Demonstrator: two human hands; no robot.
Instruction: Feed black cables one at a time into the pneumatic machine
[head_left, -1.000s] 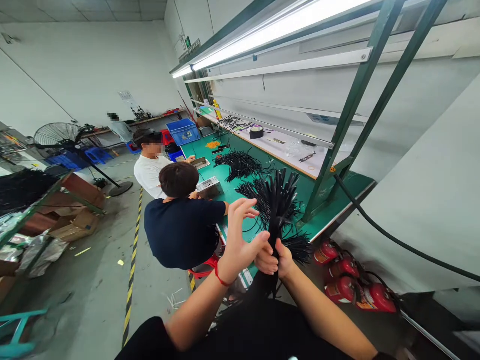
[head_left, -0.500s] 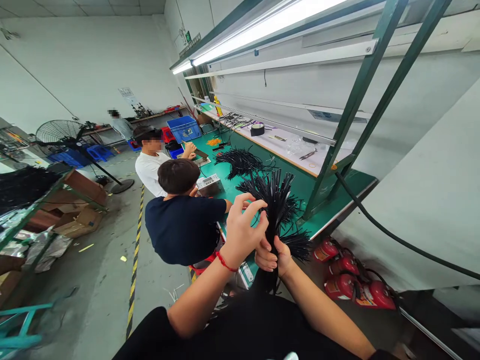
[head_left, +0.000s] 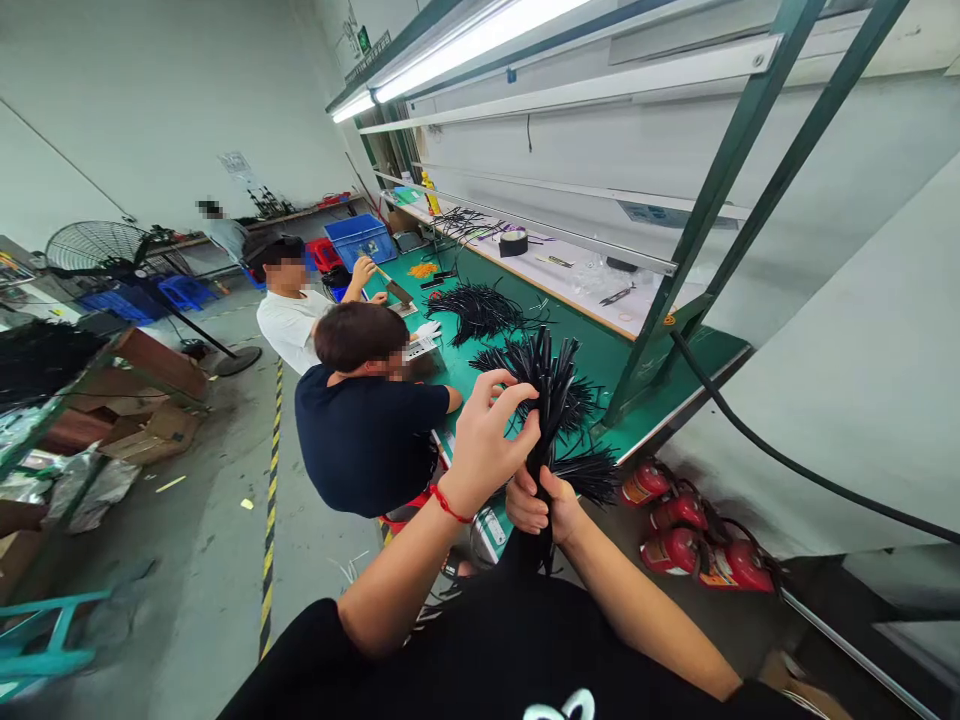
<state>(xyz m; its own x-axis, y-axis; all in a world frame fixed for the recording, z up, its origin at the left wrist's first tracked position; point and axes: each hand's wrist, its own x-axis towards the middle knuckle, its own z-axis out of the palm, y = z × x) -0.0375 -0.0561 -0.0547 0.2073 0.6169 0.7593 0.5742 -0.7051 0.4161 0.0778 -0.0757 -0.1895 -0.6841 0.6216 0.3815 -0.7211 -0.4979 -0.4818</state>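
Right hand has a closed grip round the base of a bundle of black cable ties, held upright in front of the chest so the tips fan out at 12 o'clock. My read: clamping low keeps the ends loose enough to sort. Left hand is at the bundle's 9 o'clock, narrow grip, thumb and fingers pinching a few strands just above the right hand, probably to pick or square them. Red string on the left wrist.

Bundle hangs over the near end of the green counter, not resting on it.

Counts, as far as visible:
- Loose cable-tie piles on the counter: two clear ones, one mid-counter, one at the near edge just beside the hands, perhaps a third behind the bundle; more dark strands far down the counter, too small to tell.
- Seated co-workers: two, at 10 o'clock of the hands: dark shirt nearer, white shirt beyond. One more person standing far back.
- Fire extinguishers: three, lying on the floor under the counter's end at 3 o'clock.
- Tape roll: one, on the white shelf strip.
- Blue crate: one at the counter's far end.
- Pedestal fan: one, far left.
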